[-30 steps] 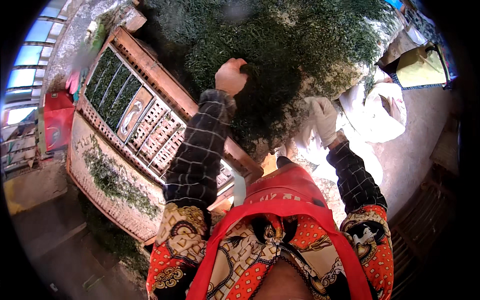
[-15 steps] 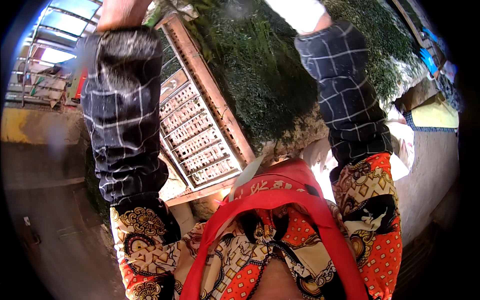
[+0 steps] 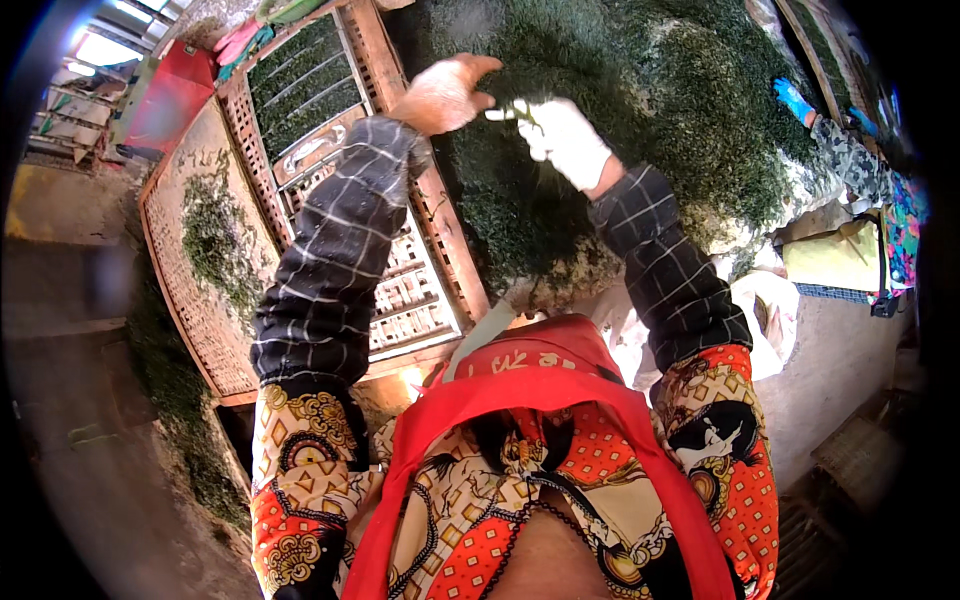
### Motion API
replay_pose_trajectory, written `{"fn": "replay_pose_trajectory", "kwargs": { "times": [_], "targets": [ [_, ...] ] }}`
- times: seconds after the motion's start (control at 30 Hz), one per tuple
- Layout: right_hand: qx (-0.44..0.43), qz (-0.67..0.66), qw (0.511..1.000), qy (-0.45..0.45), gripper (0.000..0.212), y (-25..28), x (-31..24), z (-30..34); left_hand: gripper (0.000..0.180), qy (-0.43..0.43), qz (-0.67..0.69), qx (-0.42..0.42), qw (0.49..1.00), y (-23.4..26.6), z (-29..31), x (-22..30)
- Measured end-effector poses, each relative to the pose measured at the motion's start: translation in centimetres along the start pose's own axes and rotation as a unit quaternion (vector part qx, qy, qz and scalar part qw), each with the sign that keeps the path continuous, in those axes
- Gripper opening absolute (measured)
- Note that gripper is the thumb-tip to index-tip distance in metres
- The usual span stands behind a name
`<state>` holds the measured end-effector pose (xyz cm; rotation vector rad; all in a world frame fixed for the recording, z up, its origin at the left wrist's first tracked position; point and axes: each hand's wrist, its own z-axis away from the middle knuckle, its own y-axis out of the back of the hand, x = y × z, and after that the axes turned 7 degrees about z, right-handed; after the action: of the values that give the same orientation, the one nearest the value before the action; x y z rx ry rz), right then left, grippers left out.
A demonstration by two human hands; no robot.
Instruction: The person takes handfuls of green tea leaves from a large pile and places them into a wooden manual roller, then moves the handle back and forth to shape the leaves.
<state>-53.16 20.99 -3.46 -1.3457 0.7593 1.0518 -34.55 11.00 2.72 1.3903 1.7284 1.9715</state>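
My bare left hand (image 3: 450,95) is over the near left side of a big heap of dark green, finely shredded plant matter (image 3: 660,110), beside the wooden frame. Its thumb and forefinger are apart, with nothing visible between them. Close by on the right is my right hand (image 3: 568,142) in a white glove, its fingers stretched toward the left hand. A few green shreds cling at its fingers. Left of the heap lies a wooden frame (image 3: 440,225) with a slatted rack (image 3: 405,300); shreds fill the rack's far compartments (image 3: 305,85), and a handled wooden bar (image 3: 315,150) crosses it.
A perforated tray (image 3: 165,215) with scattered shreds lies left of the frame. Behind it are a red object (image 3: 175,100) and pink cloth (image 3: 238,42). At far right, another person's blue-gloved hand (image 3: 793,100) is over the heap. A white sack (image 3: 765,320) hangs at its near edge.
Both hands have come back from the far edge of the view and drawn close together over the heap. The view has shifted, showing more of the perforated tray and the far rack compartments.
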Motion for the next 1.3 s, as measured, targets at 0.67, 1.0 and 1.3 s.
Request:
{"fn": "replay_pose_trajectory", "kwargs": {
  "times": [0.67,1.0,1.3],
  "targets": [
    [-0.006,0.219,0.971,-0.092,0.030,0.1,-5.8,3.2,0.042,0.087,0.046,0.146,0.984,-16.0,4.8,-5.6],
    [-0.001,0.276,0.934,0.228,0.038,-5.0,-14.0,1.7,0.032,-0.157,0.252,0.299,0.907,7.2,-0.4,0.8],
    [0.051,0.514,0.701,0.492,0.028,-3.5,-9.9,-3.7,0.026,-0.136,0.296,0.244,0.914,14.4,-4.1,6.7]
  ]
}}
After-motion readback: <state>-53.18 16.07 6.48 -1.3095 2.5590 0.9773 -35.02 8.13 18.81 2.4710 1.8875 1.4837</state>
